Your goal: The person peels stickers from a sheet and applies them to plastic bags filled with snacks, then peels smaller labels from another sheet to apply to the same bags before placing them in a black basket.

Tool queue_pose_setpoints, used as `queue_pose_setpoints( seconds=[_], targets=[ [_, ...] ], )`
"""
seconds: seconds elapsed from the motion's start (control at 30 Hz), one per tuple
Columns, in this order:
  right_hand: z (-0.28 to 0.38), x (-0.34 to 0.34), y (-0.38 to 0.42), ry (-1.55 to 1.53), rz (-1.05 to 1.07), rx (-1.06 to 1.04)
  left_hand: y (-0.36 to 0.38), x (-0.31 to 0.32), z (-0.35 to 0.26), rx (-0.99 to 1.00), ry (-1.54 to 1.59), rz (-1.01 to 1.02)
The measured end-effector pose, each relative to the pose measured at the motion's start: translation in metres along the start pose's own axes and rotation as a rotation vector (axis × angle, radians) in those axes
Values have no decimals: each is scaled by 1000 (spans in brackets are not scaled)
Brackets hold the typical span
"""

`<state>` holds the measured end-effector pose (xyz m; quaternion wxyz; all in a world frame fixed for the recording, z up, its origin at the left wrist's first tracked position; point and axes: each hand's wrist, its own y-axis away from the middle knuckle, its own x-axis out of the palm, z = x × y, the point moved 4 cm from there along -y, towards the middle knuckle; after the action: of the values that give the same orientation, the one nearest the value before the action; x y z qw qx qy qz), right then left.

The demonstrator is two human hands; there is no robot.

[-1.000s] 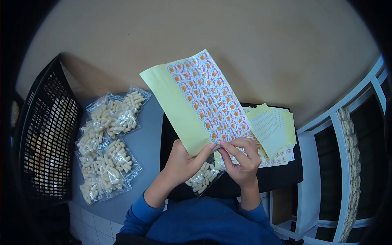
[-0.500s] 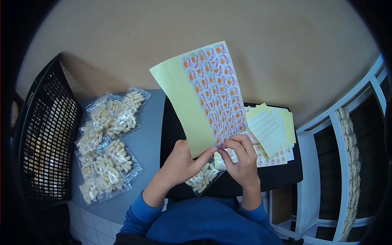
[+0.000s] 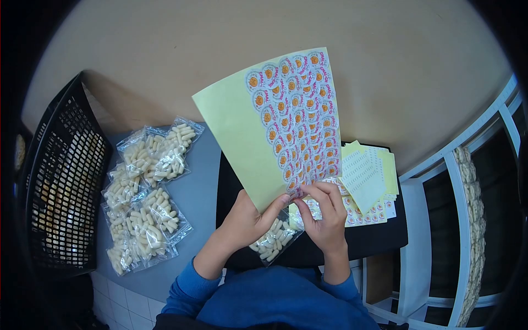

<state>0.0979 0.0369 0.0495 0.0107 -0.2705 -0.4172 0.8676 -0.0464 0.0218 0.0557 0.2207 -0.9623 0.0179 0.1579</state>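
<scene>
A sheet of round stickers (image 3: 297, 110) with orange centres and pink lettering stands raised in front of me; its left strip is bare yellow backing. My left hand (image 3: 247, 223) pinches the sheet's lower edge between thumb and fingers. At the lower right corner, the thumb and fingertips of my right hand (image 3: 323, 217) are closed together on the stickers. Whether a sticker has come loose there is too small to see. Partly hidden below the hands lies a clear bag of pale, capsule-shaped pieces (image 3: 273, 242) on the black surface (image 3: 374, 242).
Several filled clear bags (image 3: 148, 220) lie on the grey tabletop (image 3: 203, 181) to the left. Beyond them a black mesh basket (image 3: 66, 187) stands tilted. More sticker sheets and a printed sheet (image 3: 363, 179) are stacked at right, near a white rack (image 3: 418, 242).
The sheet has tilted a little and its upper part has shifted right, so the stickers face me more squarely. Both hands keep their hold at its lower edge.
</scene>
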Motion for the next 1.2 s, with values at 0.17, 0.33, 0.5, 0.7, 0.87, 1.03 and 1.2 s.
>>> queue_pose_setpoints(
  seconds=[0.17, 0.33, 0.5, 0.7, 0.87, 1.03, 1.2],
  targets=[
    [-1, 4, 5, 49, -49, -136, -1, -2, -5, 33, 3, -57],
    [3, 2, -1, 5, -41, -66, -1, 0, -3, -26, 145, -69],
    [-2, 2, -7, 18, 74, -82, 1, 3, 0, -31, 196, -87],
    [5, 6, -13, 109, 173, -160, 3, 1, 4, -94, 217, -65],
    [4, 9, -11, 104, 203, -227, 4, -2, 12, -209, 289, -17],
    [2, 11, -4, 119, 188, -315, 4, -1, 20, -335, 525, -40],
    [0, 8, -4, 79, -11, -238, 3, -5, 17, -295, 473, -96]
  ],
)
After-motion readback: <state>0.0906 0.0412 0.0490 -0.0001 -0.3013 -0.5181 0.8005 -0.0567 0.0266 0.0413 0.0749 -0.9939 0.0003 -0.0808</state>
